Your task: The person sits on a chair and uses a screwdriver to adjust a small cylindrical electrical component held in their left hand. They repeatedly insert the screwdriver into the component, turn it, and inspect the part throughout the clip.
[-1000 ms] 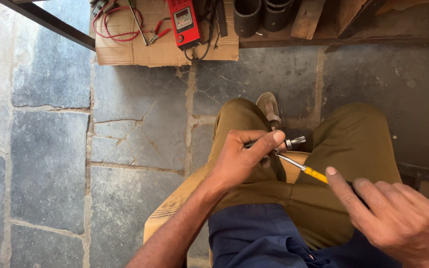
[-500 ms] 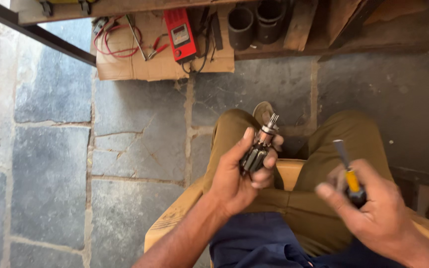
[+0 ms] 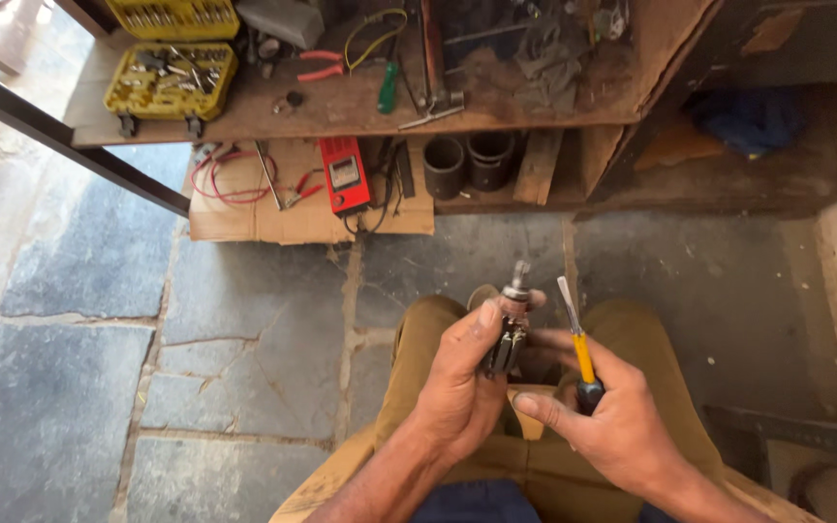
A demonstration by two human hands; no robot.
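Observation:
My left hand (image 3: 457, 378) grips a small dark metal part (image 3: 509, 329) with a threaded silver tip, held upright above my knees. My right hand (image 3: 604, 421) holds a screwdriver (image 3: 578, 344) with a yellow and black handle, its flat blade pointing up just right of the part. The two hands are close together, the fingertips of the right hand almost touching the left. I am seated, with olive trousers (image 3: 418, 358) below the hands.
A low wooden shelf (image 3: 341, 111) ahead carries a yellow socket set case (image 3: 169, 77), pliers, wire and loose tools. Below it a red multimeter (image 3: 344, 174) with leads lies on cardboard (image 3: 273, 218), beside two dark cylinders (image 3: 467, 163). Stone slab floor (image 3: 99, 368) lies to the left.
The view has tilted up, revealing the shelf. My left hand raised the metal part upright. My right hand took the screwdriver and brought it in beside the part.

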